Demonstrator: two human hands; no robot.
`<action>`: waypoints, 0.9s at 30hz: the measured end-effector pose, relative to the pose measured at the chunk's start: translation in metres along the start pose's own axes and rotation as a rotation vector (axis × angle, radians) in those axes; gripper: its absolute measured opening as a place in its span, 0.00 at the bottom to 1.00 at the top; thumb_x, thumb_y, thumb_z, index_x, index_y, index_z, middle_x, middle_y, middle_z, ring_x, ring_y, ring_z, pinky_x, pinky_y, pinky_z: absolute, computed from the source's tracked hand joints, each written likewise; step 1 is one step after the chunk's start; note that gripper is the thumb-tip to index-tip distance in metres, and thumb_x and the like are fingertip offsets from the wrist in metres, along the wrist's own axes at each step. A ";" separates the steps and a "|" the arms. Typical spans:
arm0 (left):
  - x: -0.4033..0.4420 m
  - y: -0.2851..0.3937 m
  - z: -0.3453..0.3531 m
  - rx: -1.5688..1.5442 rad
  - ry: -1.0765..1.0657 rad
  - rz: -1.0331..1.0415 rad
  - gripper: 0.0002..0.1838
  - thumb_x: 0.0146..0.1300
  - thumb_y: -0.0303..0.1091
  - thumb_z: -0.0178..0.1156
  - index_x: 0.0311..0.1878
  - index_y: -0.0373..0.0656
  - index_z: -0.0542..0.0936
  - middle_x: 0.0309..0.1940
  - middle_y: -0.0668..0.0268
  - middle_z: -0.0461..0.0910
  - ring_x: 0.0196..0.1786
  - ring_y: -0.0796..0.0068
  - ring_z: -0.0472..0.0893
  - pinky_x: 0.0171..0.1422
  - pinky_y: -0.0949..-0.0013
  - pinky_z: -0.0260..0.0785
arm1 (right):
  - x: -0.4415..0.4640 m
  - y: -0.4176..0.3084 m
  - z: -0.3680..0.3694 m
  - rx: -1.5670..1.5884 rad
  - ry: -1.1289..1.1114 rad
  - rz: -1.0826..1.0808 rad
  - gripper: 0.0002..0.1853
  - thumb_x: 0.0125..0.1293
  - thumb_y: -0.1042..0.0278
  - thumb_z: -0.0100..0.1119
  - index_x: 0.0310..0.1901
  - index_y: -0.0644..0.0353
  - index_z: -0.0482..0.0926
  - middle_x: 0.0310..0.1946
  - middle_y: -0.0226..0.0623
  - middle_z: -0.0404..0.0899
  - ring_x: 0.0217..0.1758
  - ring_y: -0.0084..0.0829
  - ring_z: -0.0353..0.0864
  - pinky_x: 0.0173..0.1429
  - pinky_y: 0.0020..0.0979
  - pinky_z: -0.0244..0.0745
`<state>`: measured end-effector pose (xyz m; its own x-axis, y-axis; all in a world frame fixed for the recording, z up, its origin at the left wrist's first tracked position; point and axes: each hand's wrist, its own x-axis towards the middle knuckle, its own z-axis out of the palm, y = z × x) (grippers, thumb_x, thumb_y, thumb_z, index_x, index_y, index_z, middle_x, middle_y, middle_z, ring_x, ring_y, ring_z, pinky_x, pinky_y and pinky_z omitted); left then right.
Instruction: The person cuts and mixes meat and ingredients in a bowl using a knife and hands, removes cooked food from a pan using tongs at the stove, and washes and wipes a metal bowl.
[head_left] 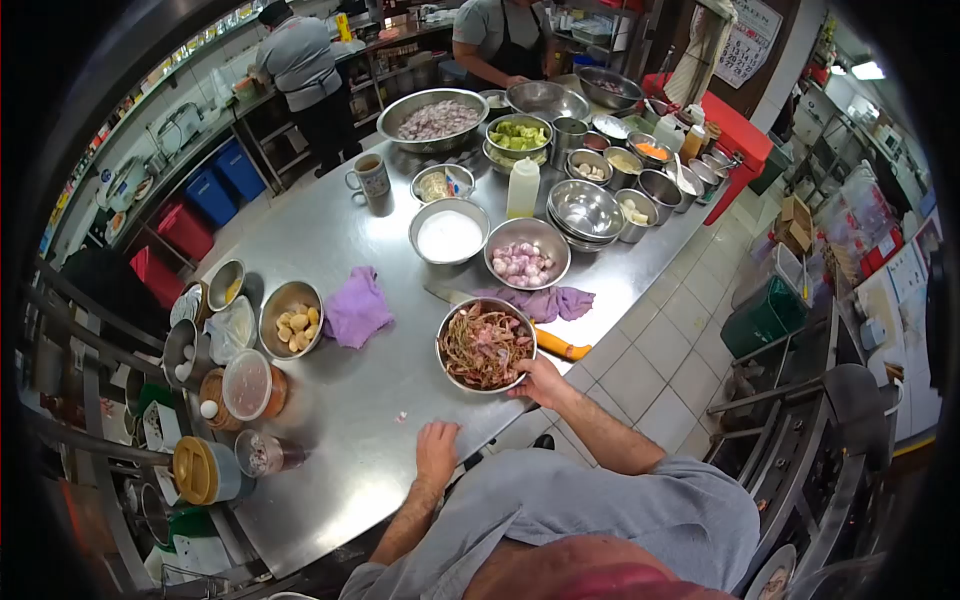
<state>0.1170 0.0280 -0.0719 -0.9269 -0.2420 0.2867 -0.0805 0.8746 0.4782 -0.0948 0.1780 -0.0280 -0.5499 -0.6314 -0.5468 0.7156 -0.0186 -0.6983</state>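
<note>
My right hand [540, 383] grips the right rim of a steel bowl [441, 372] filled with reddish-brown onion or shallot peelings [486, 345]. The bowl is at the table's near edge. My left hand [437, 450] rests at the edge with its fingers laid on the steel, holding nothing. A few small pale scraps [401, 417] lie close to it. Behind the peelings bowl a knife with an orange handle [562, 345] is partly hidden, beside a crumpled purple cloth [552, 303]. Farther back stands a bowl of peeled shallots [524, 264].
A bowl of white powder or salt [449, 236], a squeeze bottle [523, 188], stacked bowls [586, 211] and a mug [371, 178] stand behind. Leftward are a purple cloth [358, 308], a bowl of yellowish pieces [291, 320] and tubs [205, 470]. Two people [303, 62] work beyond.
</note>
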 end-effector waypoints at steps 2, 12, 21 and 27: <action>-0.002 -0.008 0.002 0.083 0.042 -0.046 0.09 0.51 0.26 0.54 0.37 0.44 0.75 0.34 0.61 0.72 0.40 0.59 0.71 0.47 0.57 0.62 | 0.003 0.004 -0.001 0.004 0.009 -0.024 0.20 0.57 0.73 0.47 0.54 0.57 0.66 0.33 0.35 0.76 0.30 0.30 0.76 0.30 0.37 0.77; 0.001 -0.032 -0.030 0.026 0.437 -0.550 0.22 0.54 0.36 0.63 0.51 0.37 0.73 0.47 0.51 0.69 0.52 0.50 0.67 0.57 0.54 0.61 | -0.007 0.011 -0.001 -0.007 0.062 -0.042 0.16 0.57 0.76 0.47 0.49 0.67 0.69 0.38 0.42 0.77 0.35 0.33 0.78 0.35 0.36 0.77; 0.010 -0.043 -0.016 0.079 0.294 -0.350 0.06 0.56 0.25 0.57 0.38 0.38 0.77 0.32 0.59 0.73 0.39 0.56 0.73 0.45 0.60 0.68 | -0.028 -0.008 0.007 -0.026 0.049 -0.116 0.17 0.59 0.76 0.46 0.51 0.68 0.67 0.39 0.42 0.77 0.35 0.33 0.78 0.36 0.35 0.78; 0.016 -0.004 -0.005 0.060 0.223 -0.385 0.04 0.58 0.25 0.52 0.35 0.39 0.75 0.31 0.54 0.72 0.39 0.51 0.72 0.44 0.55 0.66 | -0.046 -0.025 -0.016 -0.023 -0.066 -0.194 0.13 0.59 0.78 0.46 0.46 0.69 0.68 0.35 0.41 0.77 0.30 0.32 0.79 0.31 0.35 0.78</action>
<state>0.1045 0.0189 -0.0655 -0.7241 -0.6335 0.2728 -0.4311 0.7244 0.5379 -0.0942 0.2201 0.0068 -0.6467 -0.6669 -0.3700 0.5886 -0.1278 -0.7983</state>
